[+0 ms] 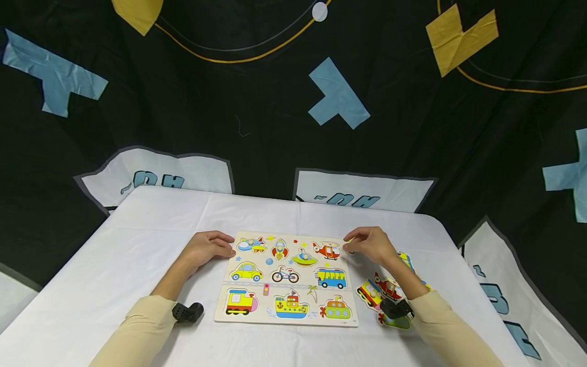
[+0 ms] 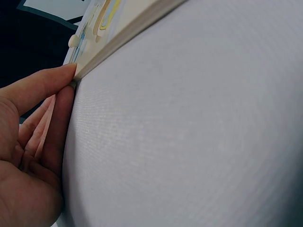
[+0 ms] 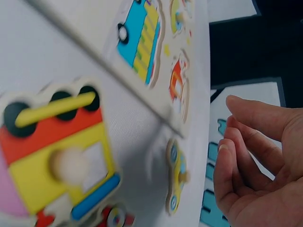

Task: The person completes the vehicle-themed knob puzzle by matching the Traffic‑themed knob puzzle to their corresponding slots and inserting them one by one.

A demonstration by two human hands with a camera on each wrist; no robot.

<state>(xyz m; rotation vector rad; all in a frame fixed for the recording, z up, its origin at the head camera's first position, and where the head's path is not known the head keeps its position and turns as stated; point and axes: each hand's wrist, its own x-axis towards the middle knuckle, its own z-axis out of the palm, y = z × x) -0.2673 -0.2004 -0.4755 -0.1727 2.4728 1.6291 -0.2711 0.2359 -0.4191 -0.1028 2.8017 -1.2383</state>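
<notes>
A wooden puzzle board [image 1: 305, 276] with vehicle pictures lies flat on the table. The thumb and fingers of my left hand [image 1: 208, 250] pinch its far left corner, as the left wrist view shows. Knobs stand up from the airplane [image 1: 251, 245] and the flying saucer [image 1: 304, 258], while the helicopter and bus spots show recessed pictures. Beyond the board's far right corner hovers my right hand [image 1: 370, 244], fingers bent loosely with a gap to the thumb and nothing between them. Close by it, a yellow car piece [image 3: 175, 177] with a wooden knob lies on the cloth.
Right of the board, under my right forearm, lies a pile of knobbed pieces: a train [image 1: 369, 294], a helicopter [image 1: 388, 286], a green submarine [image 1: 394, 322] and others. White cloth [image 1: 156, 224] covers the table. A black patterned curtain [image 1: 266, 127] hangs behind it.
</notes>
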